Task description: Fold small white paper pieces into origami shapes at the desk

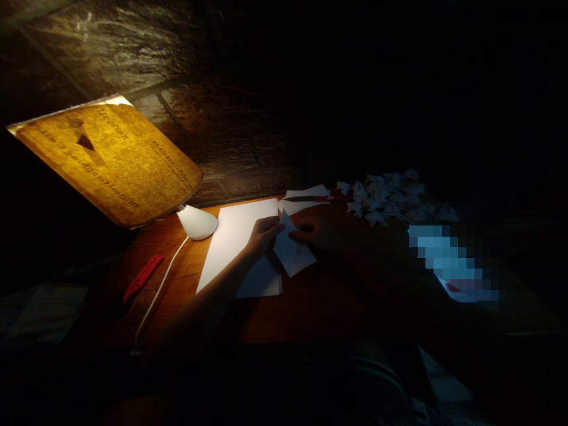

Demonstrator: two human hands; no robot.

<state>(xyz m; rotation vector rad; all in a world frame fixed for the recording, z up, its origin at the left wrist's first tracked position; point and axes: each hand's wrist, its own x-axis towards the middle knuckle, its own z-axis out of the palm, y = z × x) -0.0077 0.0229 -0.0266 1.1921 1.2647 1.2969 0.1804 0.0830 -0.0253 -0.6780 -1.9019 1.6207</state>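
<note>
Between both hands is a folded piece of white paper (294, 251), kite-shaped with a pointed top, tilted above the wooden table. My left hand (265, 232) pinches its upper left edge, thumb toward the tip. On the opposite side my right hand (310, 231) grips the upper right edge with closed fingers, mostly in shadow. Beneath my left forearm lies a stack of white paper sheets (244, 242), lit by the lamp. Several folded paper pieces (386, 198) are heaped at the back right of the table.
A lamp with a printed yellow shade (110, 160) and white base (197, 222) stands at the left, its cord (160, 293) running to the front edge. A red-handled cutter or knife (144, 277) lies beside it. More paper (306, 198) lies behind. A blurred-out bright object (448, 257) is at right.
</note>
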